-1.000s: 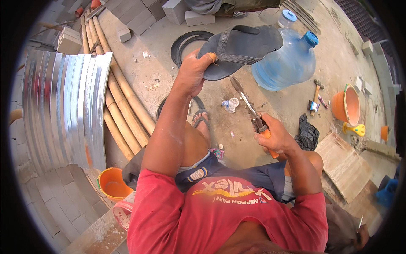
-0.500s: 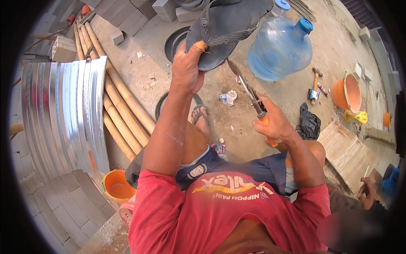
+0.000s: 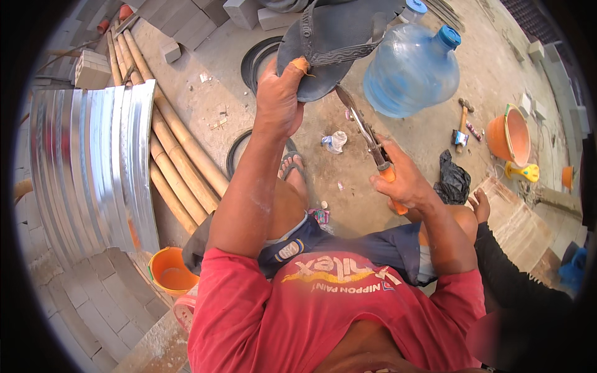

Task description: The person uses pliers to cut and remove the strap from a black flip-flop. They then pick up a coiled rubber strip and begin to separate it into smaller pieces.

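Observation:
A large black flip-flop (image 3: 348, 37) is held up in front of me at the top of the head view, its strap toward me. My left hand (image 3: 278, 99) is shut on its rounded end, with the thumb on the sole and the fingers hidden beneath. Closed around the orange handles of a pair of tin snips (image 3: 367, 133) is my right hand (image 3: 404, 180). The snips' blades point up and left, their tips at the flip-flop's lower edge. Whether they touch it, I cannot tell.
Bamboo poles (image 3: 174, 146) and a corrugated metal sheet (image 3: 93, 168) lie left. Ahead right stand a blue water jug (image 3: 410, 71), a hammer (image 3: 463, 121) and an orange bucket (image 3: 509, 135). Another person's hand (image 3: 480, 205), black-sleeved, is near my right knee. An orange pail (image 3: 172, 271) sits lower left.
The other person's hand and sleeve have moved up and left, over the board by my right knee. My hands, the flip-flop and the snips have barely shifted.

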### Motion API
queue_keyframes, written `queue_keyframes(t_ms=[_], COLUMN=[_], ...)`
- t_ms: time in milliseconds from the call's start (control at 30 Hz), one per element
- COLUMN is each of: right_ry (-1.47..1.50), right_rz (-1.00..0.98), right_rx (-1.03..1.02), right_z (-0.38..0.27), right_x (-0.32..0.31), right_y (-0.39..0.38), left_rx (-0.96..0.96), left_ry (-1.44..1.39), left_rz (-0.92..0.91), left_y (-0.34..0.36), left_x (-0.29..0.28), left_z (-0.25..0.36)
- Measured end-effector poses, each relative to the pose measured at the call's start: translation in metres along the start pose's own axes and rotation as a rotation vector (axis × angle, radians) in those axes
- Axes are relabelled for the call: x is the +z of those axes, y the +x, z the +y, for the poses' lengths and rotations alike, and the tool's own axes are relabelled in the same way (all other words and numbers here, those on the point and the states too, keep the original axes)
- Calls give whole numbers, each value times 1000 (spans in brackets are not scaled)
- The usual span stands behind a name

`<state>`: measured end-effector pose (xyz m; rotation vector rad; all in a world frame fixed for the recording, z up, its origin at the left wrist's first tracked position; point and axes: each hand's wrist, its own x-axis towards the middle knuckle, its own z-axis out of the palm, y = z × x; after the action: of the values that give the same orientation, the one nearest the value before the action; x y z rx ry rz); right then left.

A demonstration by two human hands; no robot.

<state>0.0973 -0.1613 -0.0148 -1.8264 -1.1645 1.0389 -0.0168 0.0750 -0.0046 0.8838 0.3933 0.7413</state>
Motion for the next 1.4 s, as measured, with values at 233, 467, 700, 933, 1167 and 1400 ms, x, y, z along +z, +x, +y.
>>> queue_keyframes(t_ms=[233, 467, 700, 933, 1167, 1400], right_ry=[7, 44, 7, -42, -36, -447], right_rz=[-7, 47, 132, 152, -95, -284], right_rx=[14, 2, 8, 18, 291, 496], right_z=[0, 4, 2, 0, 18, 89], right_x=[1, 3, 7, 7, -5, 34], right_y=[0, -1, -2, -2, 13, 27], left_rx=[53, 63, 52, -17, -79, -149], left_ry=[49, 25, 21, 13, -155, -220], left_rz=[1, 6, 2, 15, 139, 123], left_y=[0, -2, 0, -4, -4, -4], left_x=[2, 8, 10, 8, 1, -6], left_z=[-4, -4, -2, -8, 8, 14])
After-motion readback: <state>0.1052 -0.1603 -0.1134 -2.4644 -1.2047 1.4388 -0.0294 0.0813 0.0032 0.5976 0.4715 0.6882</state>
